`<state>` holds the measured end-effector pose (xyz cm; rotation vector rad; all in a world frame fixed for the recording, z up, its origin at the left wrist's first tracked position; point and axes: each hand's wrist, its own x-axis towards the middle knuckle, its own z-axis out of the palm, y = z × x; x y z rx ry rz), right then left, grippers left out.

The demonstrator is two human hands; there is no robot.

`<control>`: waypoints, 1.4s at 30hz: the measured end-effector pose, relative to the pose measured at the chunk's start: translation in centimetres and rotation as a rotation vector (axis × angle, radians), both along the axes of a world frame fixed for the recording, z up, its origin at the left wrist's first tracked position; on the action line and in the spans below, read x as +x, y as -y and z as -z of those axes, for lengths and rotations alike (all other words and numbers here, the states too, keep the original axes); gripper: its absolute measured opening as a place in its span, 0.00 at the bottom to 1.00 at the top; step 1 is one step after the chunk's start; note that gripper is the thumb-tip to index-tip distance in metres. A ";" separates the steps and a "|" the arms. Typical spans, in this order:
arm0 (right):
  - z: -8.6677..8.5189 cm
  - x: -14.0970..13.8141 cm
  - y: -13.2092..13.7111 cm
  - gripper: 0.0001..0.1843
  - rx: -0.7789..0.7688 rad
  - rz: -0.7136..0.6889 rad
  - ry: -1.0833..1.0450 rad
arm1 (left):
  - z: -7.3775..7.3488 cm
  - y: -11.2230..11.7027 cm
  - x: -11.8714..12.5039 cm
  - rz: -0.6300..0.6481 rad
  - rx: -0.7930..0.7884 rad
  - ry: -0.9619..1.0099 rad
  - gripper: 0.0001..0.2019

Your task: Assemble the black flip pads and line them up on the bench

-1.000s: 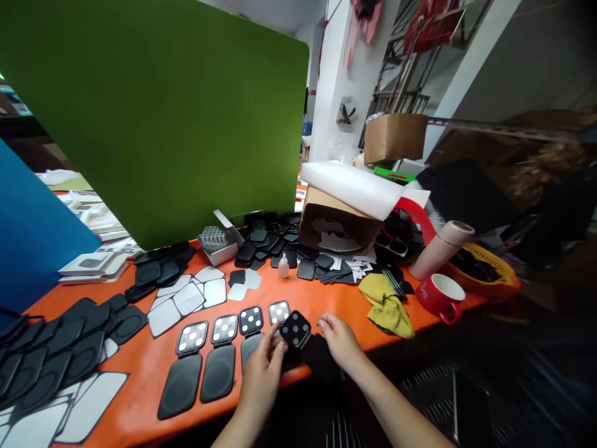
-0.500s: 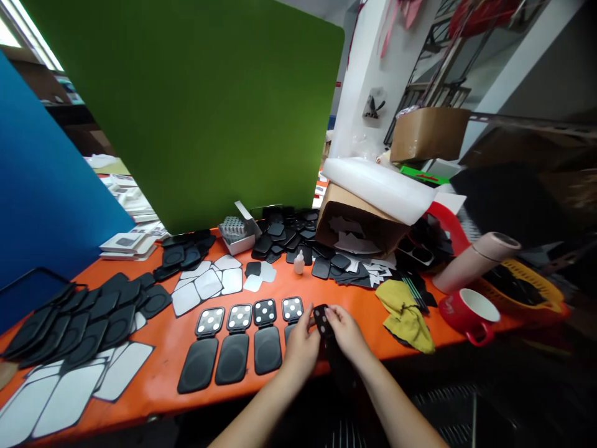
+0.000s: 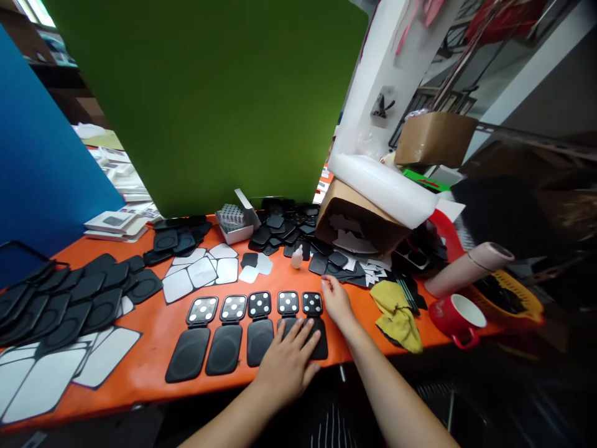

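While black pads (image 3: 88, 286) lay overlapping at the table's (image 3: 152, 370) left end, white sheets (image 3: 44, 389) spread in front of them. Next, five hinged black pieces (image 3: 260, 342) stood unfolded in a row near the front edge, dotted square panels away from me. My left hand (image 3: 286, 367) lay flat, fingers spread, over the lower panels of the fourth and fifth, gripping nothing. My right hand (image 3: 339, 302), fingers loosely bent, was just right of the fifth's dotted panel; couldn't tell whether it pinched anything. Farther right: crumpled yellow cloth (image 3: 396, 314), red mug (image 3: 450, 317).
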<state>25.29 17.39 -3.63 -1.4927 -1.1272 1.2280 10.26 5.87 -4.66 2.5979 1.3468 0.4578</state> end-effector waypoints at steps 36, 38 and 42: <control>2.4 -0.8 0.0 0.20 0.205 0.305 -0.148 | 0.5 -0.1 0.0 0.008 0.039 0.021 0.24; 2.5 -0.8 0.0 0.21 0.205 0.300 -0.131 | 0.5 -0.1 0.0 0.004 0.045 0.031 0.24; 2.2 -1.0 0.1 0.20 0.209 0.294 -0.103 | 0.4 -0.1 0.0 0.008 0.034 0.033 0.24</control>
